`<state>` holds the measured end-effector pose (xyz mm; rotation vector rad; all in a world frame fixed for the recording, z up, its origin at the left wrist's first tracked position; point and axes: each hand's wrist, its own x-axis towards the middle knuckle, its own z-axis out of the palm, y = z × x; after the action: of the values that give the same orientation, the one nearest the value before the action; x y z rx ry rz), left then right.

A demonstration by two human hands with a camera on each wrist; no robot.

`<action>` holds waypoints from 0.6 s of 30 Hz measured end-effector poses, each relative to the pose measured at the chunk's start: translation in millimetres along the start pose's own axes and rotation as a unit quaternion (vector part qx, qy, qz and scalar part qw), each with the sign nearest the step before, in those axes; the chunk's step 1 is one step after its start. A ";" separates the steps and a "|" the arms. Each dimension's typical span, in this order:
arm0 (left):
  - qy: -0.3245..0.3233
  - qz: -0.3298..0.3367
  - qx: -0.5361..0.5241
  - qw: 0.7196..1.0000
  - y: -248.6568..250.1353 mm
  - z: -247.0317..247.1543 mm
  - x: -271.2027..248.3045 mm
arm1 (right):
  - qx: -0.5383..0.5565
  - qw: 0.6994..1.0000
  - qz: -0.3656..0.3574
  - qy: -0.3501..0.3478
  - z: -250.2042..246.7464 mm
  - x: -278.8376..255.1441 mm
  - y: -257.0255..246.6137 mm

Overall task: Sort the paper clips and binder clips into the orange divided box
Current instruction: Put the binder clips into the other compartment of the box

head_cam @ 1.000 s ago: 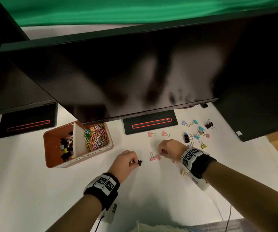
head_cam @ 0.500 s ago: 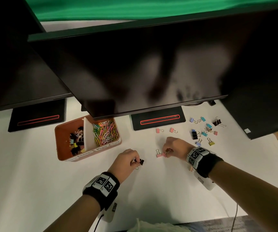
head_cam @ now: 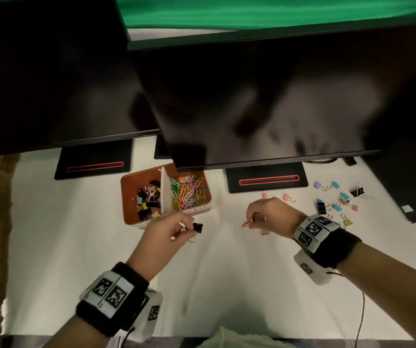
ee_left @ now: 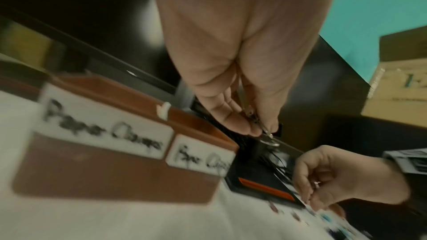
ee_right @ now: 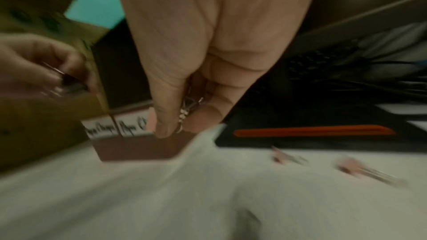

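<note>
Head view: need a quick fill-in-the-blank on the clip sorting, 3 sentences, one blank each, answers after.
1. The left hand pinches a ____ binder clip beside the orange divided box.
2. In that box, the coloured paper clips fill the ____ compartment, as the head view shows it.
3. The right hand pinches a ____ binder clip above the white table.

Missing words: black; right; pink

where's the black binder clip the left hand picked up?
Head view: the black binder clip is pinched in the left hand, just in front of the orange divided box, near its paper-clip side.
</note>
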<state>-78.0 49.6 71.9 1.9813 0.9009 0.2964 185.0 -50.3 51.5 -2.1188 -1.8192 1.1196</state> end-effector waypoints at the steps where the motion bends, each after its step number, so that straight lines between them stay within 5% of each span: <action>1: 0.037 -0.011 0.002 0.999 -4.5 -16.1 -1.2 | 0.001 1.000 -0.028 0.014 -3.0 7.7 -21.2; 6: 0.172 -0.141 -0.057 0.973 -35.2 -73.6 11.7 | 0.069 0.988 -0.120 0.072 4.1 74.2 -122.2; 11: 0.087 -0.231 -0.172 0.954 -42.1 -83.7 34.2 | 0.113 0.986 -0.082 0.096 24.5 126.2 -179.1; 14: 0.071 -0.222 -0.137 0.963 -37.8 -87.0 37.3 | 0.116 0.983 -0.097 0.104 27.3 125.3 -176.2; 18: 0.083 -0.113 -0.116 0.983 -5.3 -68.4 36.7 | 0.153 0.975 -0.120 0.104 18.4 91.5 -130.8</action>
<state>-90.6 120.8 100.6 1.6411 1.1335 0.4204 69.1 59.7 68.7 -1.7199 -1.6340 1.0022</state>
